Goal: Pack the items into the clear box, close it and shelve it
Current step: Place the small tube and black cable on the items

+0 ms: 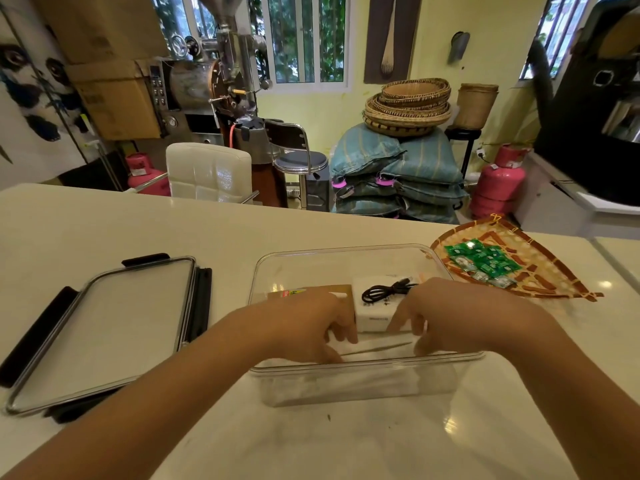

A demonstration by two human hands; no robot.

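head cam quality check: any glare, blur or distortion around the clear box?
Head view: wide-angle bowing curves the counter edge; ceiling-light glare spots on the counter near the clear box, whose near wall looks smeared; both the left hand and right hand are slightly motion-soft; the windows are bright but not blown out.

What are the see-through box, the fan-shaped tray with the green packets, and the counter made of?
Box: clear hard plastic, it seems; the counter shows through its walls and its rim shines. Tray: woven bamboo or similar strips, tan with orange-red bands; the weave is plain to see. Counter: smooth, glossy cream surface that mirrors the lights, perhaps polished stone or a man-made lookalike; I cannot tell which.
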